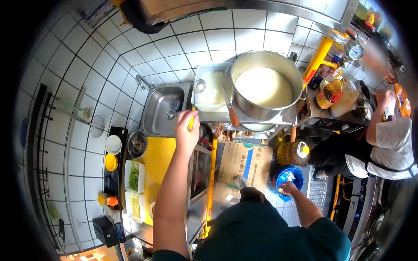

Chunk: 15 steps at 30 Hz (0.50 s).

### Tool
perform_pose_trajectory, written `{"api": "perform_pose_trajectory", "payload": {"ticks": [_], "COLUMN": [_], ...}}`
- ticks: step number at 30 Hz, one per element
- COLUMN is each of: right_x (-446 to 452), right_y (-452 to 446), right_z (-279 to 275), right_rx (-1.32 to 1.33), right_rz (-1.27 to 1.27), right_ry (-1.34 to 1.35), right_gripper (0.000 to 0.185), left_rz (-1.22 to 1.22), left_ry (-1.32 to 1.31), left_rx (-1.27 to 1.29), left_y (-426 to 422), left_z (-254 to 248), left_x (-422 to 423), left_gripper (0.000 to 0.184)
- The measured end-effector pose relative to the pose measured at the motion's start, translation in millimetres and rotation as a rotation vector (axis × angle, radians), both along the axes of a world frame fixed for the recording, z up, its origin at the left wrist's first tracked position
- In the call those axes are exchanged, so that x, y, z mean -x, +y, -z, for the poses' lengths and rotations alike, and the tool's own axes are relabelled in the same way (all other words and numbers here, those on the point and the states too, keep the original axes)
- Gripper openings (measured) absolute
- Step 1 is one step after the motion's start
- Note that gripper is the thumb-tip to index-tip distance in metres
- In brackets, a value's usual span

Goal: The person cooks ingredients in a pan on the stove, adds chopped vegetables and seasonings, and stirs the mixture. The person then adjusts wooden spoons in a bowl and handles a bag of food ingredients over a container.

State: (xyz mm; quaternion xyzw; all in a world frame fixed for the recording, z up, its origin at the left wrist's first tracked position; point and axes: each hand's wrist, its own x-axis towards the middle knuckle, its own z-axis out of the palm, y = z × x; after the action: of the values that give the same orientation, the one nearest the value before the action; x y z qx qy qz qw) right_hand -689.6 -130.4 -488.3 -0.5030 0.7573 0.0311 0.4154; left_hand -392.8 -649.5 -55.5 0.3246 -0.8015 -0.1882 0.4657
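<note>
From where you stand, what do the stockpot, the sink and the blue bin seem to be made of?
Stockpot: metal, likely stainless steel or aluminium, given its satin grey sheen.
Sink: probably stainless steel, with smooth, gleaming grey walls.
Blue bin: apparently plastic, from its bright colour; whether that's shell or liner, I can't tell.

White tub [127,174] of chopped greens [133,176] sits along left edge of yellow cutting board [163,174]; steel bowl [130,145] by far-left corner; steel sink [154,117] past far edge.
</note>
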Motion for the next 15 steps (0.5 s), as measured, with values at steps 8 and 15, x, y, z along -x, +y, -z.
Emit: {"api": "perform_pose_trajectory", "payload": {"ticks": [8,15], "right_x": [-12,-16], "right_y": [48,46], "right_z": [-19,-47], "right_rx": [-0.113,-0.356], "right_rz": [0.179,0.841], "right_ry": [0.016,-0.286], "right_gripper": [0.027,0.029], "left_rz": [0.018,-0.086], "left_ry": [-0.217,-0.03], "left_rx": [-0.04,-0.155], "left_y": [-72,-105], "left_z": [39,67], "left_x": [58,70], "left_gripper": [0.014,0.012]}}
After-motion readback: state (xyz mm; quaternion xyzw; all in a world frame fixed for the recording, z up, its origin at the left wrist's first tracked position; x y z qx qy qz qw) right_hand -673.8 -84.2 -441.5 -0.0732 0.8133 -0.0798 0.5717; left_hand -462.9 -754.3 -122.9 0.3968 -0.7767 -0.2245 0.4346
